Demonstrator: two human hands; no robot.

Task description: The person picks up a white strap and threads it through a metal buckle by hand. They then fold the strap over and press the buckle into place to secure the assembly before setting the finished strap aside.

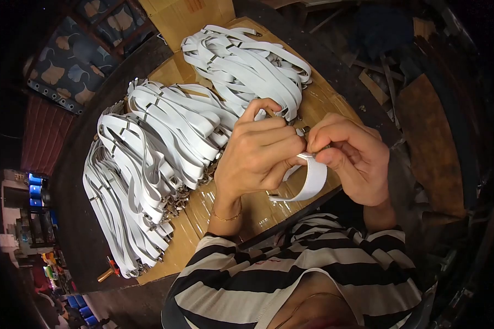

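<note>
A white elastic strap (314,178) curls down in a loop between my two hands, above the near right part of the cardboard. My left hand (258,151) is closed around the strap near its end, with the index finger bent upward. Fingertips of my right hand (350,156) pinch at the same end, where a small dark metal piece just shows; its kind is mostly hidden by the fingers. Behind my hands lies a heap of white straps (252,68). To the left are bundled white straps (173,129) with metal clips at their ends.
Flattened cardboard (211,211) covers much of the dark table (71,170). A small tool with an orange and wooden handle (111,270) lies at the left edge. Patterned fabric (82,55) is at the upper left, and a brown board (431,148) leans at the right.
</note>
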